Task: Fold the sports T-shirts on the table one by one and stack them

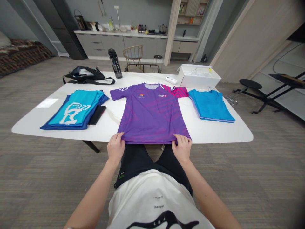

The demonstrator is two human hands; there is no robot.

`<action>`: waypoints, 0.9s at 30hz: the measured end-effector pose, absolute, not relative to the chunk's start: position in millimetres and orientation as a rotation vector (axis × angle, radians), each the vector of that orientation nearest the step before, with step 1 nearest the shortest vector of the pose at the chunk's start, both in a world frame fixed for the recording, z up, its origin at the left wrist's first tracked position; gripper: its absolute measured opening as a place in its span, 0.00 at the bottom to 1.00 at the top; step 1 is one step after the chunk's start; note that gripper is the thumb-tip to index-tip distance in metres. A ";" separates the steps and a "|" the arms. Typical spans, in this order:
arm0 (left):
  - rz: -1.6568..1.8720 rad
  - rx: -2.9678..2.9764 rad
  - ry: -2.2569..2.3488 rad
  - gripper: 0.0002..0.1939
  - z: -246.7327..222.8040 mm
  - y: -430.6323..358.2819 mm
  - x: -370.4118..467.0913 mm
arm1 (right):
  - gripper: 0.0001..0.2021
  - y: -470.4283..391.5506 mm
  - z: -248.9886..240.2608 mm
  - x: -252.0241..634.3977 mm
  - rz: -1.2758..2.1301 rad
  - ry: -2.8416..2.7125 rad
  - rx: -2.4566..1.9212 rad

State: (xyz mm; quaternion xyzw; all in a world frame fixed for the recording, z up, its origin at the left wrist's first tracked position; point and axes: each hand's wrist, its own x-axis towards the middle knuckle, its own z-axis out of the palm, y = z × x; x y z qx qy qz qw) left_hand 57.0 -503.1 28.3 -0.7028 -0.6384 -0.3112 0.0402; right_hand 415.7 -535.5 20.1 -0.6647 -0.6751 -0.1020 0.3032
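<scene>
A purple short-sleeved T-shirt [152,114] lies spread flat on the white table, its neck pointing away from me and its hem at the near edge. One sleeve, on the right, has pink and dark stripes. My left hand [116,147] is closed on the left corner of the hem. Toward the right end of the same hem, my right hand [182,147] pinches the cloth. A stack of folded blue and turquoise shirts [76,109] rests to the left, with a dark phone [97,115] against it. Folded blue shirts [212,105] lie on the right.
Along the far side of the white table [214,133] are a black waist bag [87,74], a dark bottle [115,63], a white remote-like device [171,80] and a white box [199,76]. Beyond stand a chair [133,54] and a kitchen counter [105,44].
</scene>
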 end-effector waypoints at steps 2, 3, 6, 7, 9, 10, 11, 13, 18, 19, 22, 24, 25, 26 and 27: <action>-0.987 -2.135 -1.967 0.21 28.9 -504.1 54.5 | 0.13 -535.3 22.0 418.4 -0.264 -1.807 -1.797; -1.005 -2.129 -1.963 0.21 29.1 -504.7 52.6 | 0.14 -535.3 23.1 420.7 -0.265 -1.797 -1.824; -1.059 -2.117 -1.919 0.21 29.1 -506.6 45.5 | 0.15 -535.2 26.6 431.2 -0.289 -1.750 -1.906; -1.065 -2.116 -1.907 0.21 28.8 -507.4 43.1 | 0.15 -535.1 27.6 435.4 -0.299 -1.743 -1.926; -1.036 -2.120 -1.903 0.22 28.0 -509.3 38.7 | 0.15 -534.9 29.0 444.0 -0.318 -1.739 -1.958; -1.002 -2.121 -1.909 0.22 27.3 -510.3 36.7 | 0.16 -534.8 29.2 448.3 -0.323 -1.739 -1.969; -0.961 -2.121 -1.917 0.22 26.5 -511.3 34.8 | 0.16 -534.8 29.2 452.4 -0.326 -1.737 -1.976; -0.900 -2.120 -1.929 0.22 24.5 -513.1 30.6 | 0.15 -535.1 28.1 460.3 -0.335 -1.726 -1.971; -0.991 -2.089 -1.884 0.18 21.4 -514.7 18.3 | 0.11 -538.1 22.7 478.0 -0.401 -1.697 -1.862; -1.010 -2.092 -1.863 0.17 21.6 -514.4 16.2 | 0.10 -538.9 21.8 481.0 -0.408 -1.702 -1.843; -1.012 -2.150 -1.801 0.15 23.4 -513.8 11.6 | 0.10 -541.0 20.3 487.8 -0.413 -1.704 -1.825; -0.985 -2.212 -1.762 0.15 24.9 -514.2 10.0 | 0.09 -542.6 19.8 490.5 -0.416 -1.680 -1.831; -0.970 -2.242 -1.747 0.15 25.4 -514.8 9.4 | 0.09 -543.6 19.5 491.4 -0.417 -1.670 -1.833; -0.952 -2.272 -1.735 0.15 25.8 -515.6 8.8 | 0.09 -544.7 19.0 492.1 -0.418 -1.665 -1.833; -0.933 -2.298 -1.726 0.15 25.9 -516.6 8.2 | 0.09 -545.9 18.3 492.8 -0.417 -1.667 -1.829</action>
